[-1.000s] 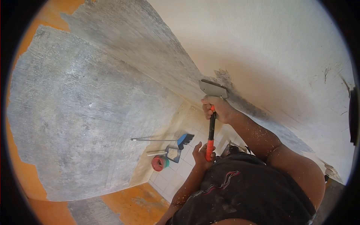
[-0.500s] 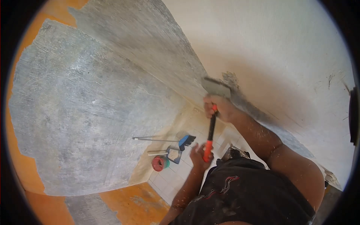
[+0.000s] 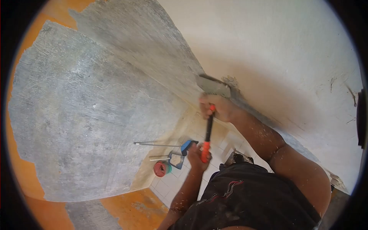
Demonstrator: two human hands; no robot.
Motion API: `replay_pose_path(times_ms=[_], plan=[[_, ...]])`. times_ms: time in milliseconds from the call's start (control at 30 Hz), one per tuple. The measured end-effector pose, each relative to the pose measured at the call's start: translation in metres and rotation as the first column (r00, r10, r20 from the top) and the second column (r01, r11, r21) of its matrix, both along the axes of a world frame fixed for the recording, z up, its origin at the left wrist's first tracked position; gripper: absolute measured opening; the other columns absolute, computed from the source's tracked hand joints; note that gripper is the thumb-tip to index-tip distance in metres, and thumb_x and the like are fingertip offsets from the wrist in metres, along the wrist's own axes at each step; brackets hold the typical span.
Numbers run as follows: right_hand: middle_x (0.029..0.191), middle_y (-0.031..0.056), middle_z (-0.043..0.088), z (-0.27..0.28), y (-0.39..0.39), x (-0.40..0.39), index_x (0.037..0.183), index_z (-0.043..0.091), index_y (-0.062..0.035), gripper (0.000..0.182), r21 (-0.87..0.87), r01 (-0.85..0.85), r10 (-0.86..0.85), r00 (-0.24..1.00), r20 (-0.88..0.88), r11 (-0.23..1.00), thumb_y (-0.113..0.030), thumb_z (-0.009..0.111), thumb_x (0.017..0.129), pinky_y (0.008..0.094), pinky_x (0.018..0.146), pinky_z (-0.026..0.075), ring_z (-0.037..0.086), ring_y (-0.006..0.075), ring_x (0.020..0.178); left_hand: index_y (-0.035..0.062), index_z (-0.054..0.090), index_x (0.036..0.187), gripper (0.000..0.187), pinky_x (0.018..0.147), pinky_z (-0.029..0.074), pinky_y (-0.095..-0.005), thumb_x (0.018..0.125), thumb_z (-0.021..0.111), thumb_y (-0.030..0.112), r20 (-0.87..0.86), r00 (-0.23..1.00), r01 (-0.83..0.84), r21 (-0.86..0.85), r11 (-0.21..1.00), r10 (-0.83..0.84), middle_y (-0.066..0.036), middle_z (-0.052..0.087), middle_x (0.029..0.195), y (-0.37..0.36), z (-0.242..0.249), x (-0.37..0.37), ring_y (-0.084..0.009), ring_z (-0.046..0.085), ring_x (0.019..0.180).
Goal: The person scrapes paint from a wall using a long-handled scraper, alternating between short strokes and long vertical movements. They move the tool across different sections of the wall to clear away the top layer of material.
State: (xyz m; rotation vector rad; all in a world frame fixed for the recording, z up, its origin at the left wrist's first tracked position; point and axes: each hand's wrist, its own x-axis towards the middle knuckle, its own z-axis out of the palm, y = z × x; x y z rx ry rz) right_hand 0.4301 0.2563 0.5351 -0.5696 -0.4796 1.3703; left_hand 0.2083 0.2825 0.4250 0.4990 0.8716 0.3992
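Observation:
I hold a long scraper with a black and orange handle (image 3: 208, 132) in both hands. Its wide metal blade (image 3: 213, 86) lies flat against the wall, at the edge where cream paint (image 3: 287, 57) meets bare grey plaster (image 3: 96, 107). My right hand (image 3: 218, 107) grips the handle just under the blade. My left hand (image 3: 195, 155) is closed around the orange lower end. Paint dust speckles my right forearm.
Far below on the tiled floor (image 3: 172, 184) lie a blue broom (image 3: 188, 145) with a metal stick, a dustpan (image 3: 177, 159) and a red roll (image 3: 161, 168). Orange paint (image 3: 134, 203) remains around the scraped grey patch. Dark scuffs mark the cream wall at the right.
The scraper blade and both hands have shifted a little to the left along the wall. The grip of each hand is the same.

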Motion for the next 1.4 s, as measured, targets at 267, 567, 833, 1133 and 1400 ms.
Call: replay_pose_path(times_ms=[267,567,833,1133,1400], plan=[[0.049,0.0005,0.035,-0.034,0.001,-0.007,0.056,0.037,-0.0115,0.030,0.018,-0.010,0.012,0.991,-0.132,1.000,-0.019,0.053,0.080,0.0275,0.049,0.033,0.036,0.0127,0.045,0.0074,0.052,0.097,0.047,0.047,0.040,-0.0290,0.080,0.043,0.050,0.089,0.996,0.024,-0.273,0.962,0.001,-0.012,0.056,0.080,-0.013,-0.020,-0.014,-0.0222,0.049,0.053],[0.048,0.0008,0.036,0.002,0.017,-0.002,0.056,0.037,-0.0128,0.030,0.137,-0.039,0.044,0.998,-0.034,0.990,-0.020,0.052,0.082,0.0278,0.049,0.032,0.035,0.0136,0.044,0.0072,0.053,0.087,0.048,0.061,0.039,-0.0332,0.078,0.046,0.054,0.219,0.970,-0.083,-0.126,0.989,0.109,-0.011,0.055,0.083,0.016,0.023,0.001,-0.0244,0.052,0.072],[0.047,-0.0008,0.034,-0.042,0.007,-0.007,0.056,0.037,-0.0143,0.031,-0.091,-0.029,0.021,0.995,-0.095,0.995,-0.021,0.052,0.082,0.0266,0.043,0.028,0.032,0.0113,0.039,0.0028,0.051,0.101,0.064,0.082,0.038,-0.0422,0.074,0.043,0.060,-0.027,0.999,-0.043,-0.309,0.950,0.037,-0.008,0.049,0.076,-0.018,-0.005,0.002,-0.0222,0.047,0.067],[0.048,-0.0034,0.031,-0.023,0.018,-0.006,0.055,0.035,-0.0161,0.032,0.152,-0.091,0.112,0.984,-0.137,0.984,-0.020,0.054,0.081,0.0248,0.045,0.027,0.031,0.0087,0.043,0.0064,0.051,0.100,0.061,0.070,0.035,-0.0378,0.074,0.041,0.061,0.064,0.997,-0.032,-0.147,0.989,0.042,-0.008,0.051,0.082,0.000,0.010,0.006,-0.0214,0.048,0.066],[0.048,-0.0041,0.029,0.002,0.023,-0.006,0.056,0.033,-0.0179,0.033,0.014,-0.077,0.077,0.995,-0.062,0.997,-0.022,0.052,0.082,0.0257,0.046,0.026,0.029,0.0081,0.044,0.0044,0.048,0.101,0.058,0.052,0.041,-0.0280,0.077,0.043,0.057,0.071,0.997,0.031,-0.061,0.998,-0.027,-0.008,0.052,0.080,0.020,0.019,0.005,-0.0191,0.049,0.060]])
